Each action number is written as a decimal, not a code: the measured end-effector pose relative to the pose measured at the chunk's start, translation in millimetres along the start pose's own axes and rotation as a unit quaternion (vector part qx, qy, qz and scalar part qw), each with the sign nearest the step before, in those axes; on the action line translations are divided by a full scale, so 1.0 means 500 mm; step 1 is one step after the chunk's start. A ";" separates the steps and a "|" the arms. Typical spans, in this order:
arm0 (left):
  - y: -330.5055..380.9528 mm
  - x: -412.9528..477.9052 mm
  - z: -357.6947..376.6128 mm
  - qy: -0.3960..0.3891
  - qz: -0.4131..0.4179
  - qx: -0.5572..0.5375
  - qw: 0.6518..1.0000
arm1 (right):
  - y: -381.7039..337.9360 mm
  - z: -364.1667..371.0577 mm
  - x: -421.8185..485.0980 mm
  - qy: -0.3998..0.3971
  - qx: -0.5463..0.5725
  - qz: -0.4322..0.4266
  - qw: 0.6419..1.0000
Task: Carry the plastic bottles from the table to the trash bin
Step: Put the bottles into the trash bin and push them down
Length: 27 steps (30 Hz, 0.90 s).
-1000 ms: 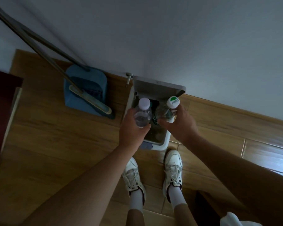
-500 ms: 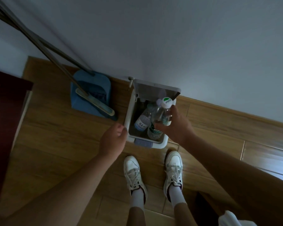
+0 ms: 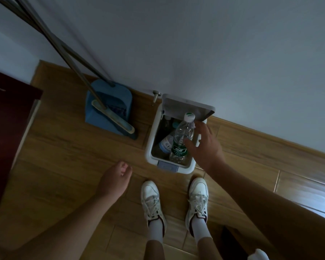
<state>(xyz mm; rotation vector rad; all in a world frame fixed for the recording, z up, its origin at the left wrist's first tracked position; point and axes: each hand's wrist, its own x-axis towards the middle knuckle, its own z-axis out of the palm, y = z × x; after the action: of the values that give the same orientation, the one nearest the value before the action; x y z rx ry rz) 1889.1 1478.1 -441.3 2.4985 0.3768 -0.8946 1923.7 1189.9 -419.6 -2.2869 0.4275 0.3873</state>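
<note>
A: On the wooden floor, from the left: what do you see?

B: A blue dustpan [image 3: 109,107] against the wall, then the left hand [image 3: 114,180] hanging low, fingers loosely curled on nothing, well apart from the trash bin [image 3: 152,147].

A: And the bin?

B: Its lid is up. A clear bottle with a green label [image 3: 181,140] stands tilted inside, cap near the lid. A blue-labelled bottle [image 3: 166,144] lies lower beside it.

A: How would the green one handle?

B: It looks empty, so I'd guess it is light, thin-walled and easily crushed, maybe a bit slick. The ribbed middle or the neck seems the best hold.

A: The right hand?

B: The right hand [image 3: 206,147] reaches over the bin's right rim, palm down, fingers [image 3: 200,126] spread beside the bottle. I can't tell whether the thumb touches it.
</note>
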 end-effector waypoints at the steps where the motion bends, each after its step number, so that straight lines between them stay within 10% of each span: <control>1: 0.004 0.002 0.000 0.001 0.002 -0.007 1.000 | -0.003 0.003 0.015 0.000 0.013 0.017 1.000; 27: -0.010 0.025 -0.038 0.014 0.001 -0.020 1.000 | -0.093 0.002 0.019 0.083 0.199 0.080 0.973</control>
<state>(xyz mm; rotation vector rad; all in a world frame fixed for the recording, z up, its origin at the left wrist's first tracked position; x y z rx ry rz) 1906.4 1493.1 -438.0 2.4763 0.3974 -0.8451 1951.3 1219.1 -394.6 -1.9036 0.7089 0.1691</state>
